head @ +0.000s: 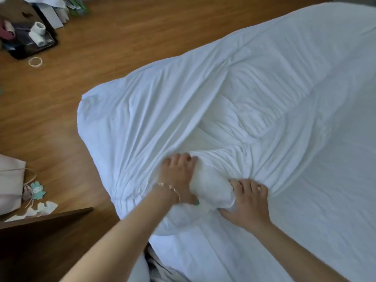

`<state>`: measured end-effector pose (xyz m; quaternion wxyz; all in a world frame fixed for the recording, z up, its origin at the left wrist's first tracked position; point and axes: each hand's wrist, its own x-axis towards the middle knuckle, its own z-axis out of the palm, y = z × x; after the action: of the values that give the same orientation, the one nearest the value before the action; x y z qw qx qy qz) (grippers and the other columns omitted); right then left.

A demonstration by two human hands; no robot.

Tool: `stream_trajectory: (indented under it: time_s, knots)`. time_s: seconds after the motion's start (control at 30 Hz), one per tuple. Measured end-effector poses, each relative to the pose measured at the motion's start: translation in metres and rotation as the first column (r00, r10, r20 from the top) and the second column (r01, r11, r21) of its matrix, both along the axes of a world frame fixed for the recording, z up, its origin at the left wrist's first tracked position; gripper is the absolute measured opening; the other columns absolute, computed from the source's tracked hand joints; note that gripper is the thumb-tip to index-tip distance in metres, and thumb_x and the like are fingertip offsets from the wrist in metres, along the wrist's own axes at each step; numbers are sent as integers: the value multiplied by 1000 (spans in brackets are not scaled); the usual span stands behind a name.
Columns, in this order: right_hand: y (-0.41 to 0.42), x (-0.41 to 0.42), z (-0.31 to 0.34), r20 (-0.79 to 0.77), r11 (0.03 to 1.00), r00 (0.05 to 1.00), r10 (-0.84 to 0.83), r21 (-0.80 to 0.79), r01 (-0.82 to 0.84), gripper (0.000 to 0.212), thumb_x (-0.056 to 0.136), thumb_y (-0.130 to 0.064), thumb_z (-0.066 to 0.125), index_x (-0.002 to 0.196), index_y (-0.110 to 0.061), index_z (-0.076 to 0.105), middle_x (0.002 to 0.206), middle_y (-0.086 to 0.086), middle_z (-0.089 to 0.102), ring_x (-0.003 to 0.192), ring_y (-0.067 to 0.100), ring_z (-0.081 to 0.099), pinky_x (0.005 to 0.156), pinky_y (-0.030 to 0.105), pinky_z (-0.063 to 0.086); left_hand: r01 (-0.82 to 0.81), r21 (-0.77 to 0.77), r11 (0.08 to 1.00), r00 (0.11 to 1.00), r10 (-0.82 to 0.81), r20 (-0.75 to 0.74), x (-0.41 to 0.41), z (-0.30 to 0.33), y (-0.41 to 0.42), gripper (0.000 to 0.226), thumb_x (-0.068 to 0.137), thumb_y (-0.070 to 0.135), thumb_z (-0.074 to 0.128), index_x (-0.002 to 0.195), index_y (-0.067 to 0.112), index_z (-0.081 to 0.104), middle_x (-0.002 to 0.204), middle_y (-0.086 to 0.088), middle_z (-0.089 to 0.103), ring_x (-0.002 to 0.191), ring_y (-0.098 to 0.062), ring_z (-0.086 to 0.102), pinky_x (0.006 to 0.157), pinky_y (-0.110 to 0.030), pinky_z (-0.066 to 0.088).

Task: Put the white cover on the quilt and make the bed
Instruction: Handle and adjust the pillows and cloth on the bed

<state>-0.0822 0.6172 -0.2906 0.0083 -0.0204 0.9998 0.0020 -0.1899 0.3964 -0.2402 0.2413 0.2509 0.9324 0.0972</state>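
The white cover [154, 110] lies wrinkled over the bed, stretching from the near left corner to the far right. Through a gap in it the cream-white quilt [221, 119] shows in the middle. A bunched lump of the quilt [211, 186] sits wrapped in cover cloth at the near edge. My left hand [179, 174] presses on the lump's left side, fingers curled into the cover. My right hand [248, 200] grips the gathered cover on the lump's right side. A bracelet circles my left wrist.
Wooden floor [61, 110] lies left of the bed. A black tray [30, 41] with tape rolls and clutter sits at the far left. A pale bag [10, 180] with a teal charm lies near left. A dark wooden furniture top [40, 241] fills the bottom left.
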Motion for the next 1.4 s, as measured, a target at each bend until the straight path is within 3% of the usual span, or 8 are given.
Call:
stream_trajectory:
  time_s: [0.23, 0.33, 0.53, 0.6, 0.73, 0.97, 1.1, 1.4]
  knots:
    - [14, -59, 80, 575, 989, 809, 121, -2, -146, 77, 73, -85, 43, 136, -43, 31, 121, -17, 46, 114, 10, 46, 79, 31, 41, -378, -191, 906, 678, 412, 608, -79, -9, -69, 111, 59, 90, 54, 151, 38, 22, 152, 4, 32, 137, -25, 37, 100, -37, 44]
    - [12, -41, 70, 522, 997, 850, 72, -28, -68, 80, 75, -82, 46, 141, -41, 30, 123, -16, 47, 118, 10, 46, 87, 29, 40, -866, 154, 475, 454, 621, 638, -92, -49, -118, 44, 89, 56, 56, 106, 17, 68, 104, -5, 65, 115, -31, 58, 88, -36, 47]
    - [-18, 44, 11, 235, 989, 965, -115, -63, 133, 80, 61, -80, 53, 119, -25, 49, 97, -4, 54, 96, 25, 50, 101, 47, 32, -664, 352, 660, 744, 632, 219, -66, -66, -90, 7, 89, 21, 65, 96, 20, 64, 81, 7, 63, 84, -21, 64, 71, -23, 41]
    - [-17, 52, 11, 263, 989, 957, -123, -47, 140, 78, 60, -81, 51, 117, -29, 48, 95, -6, 55, 94, 25, 55, 94, 44, 38, -625, 531, 573, 777, 522, 352, -47, -45, -68, 23, 87, 21, 69, 110, 24, 63, 99, 7, 63, 91, -12, 63, 82, -26, 45]
    - [4, -18, 67, 550, 994, 835, -13, -86, 72, 63, 62, -88, 47, 101, -39, 50, 93, -21, 52, 95, 9, 50, 83, 30, 34, -279, 174, 944, 889, 186, 418, -10, -20, -46, 112, 67, 74, 66, 154, 32, 10, 156, 10, 22, 144, -13, 20, 117, -37, 19]
    - [-33, -95, 76, 654, 974, 721, 227, -170, -152, 139, 35, -83, 65, 150, -44, -1, 161, -10, 6, 148, 12, 5, 120, 46, 0, -374, 475, 796, 912, 409, 34, 83, -36, -34, 89, 54, 77, 69, 118, 18, 51, 107, 3, 55, 101, -16, 50, 86, -17, 33]
    - [-61, -6, 29, 541, 988, 831, 131, -136, -67, 102, 28, -75, 72, 120, -32, 56, 108, -6, 58, 111, 20, 55, 120, 36, 2, -120, 622, 774, 937, 295, -185, 133, -72, -23, 63, 67, 59, 71, 104, 13, 48, 98, 2, 44, 91, -22, 47, 84, -24, 39]
    - [-68, 1, 61, 527, 958, 839, -139, -142, 248, 94, 51, -58, 79, 134, -32, 44, 134, -9, 47, 135, 13, 35, 119, 37, 6, -342, 508, 791, 926, 190, 327, 89, -22, -40, 67, 76, 47, 75, 133, 26, 45, 120, 15, 46, 116, -4, 40, 96, -9, 25]
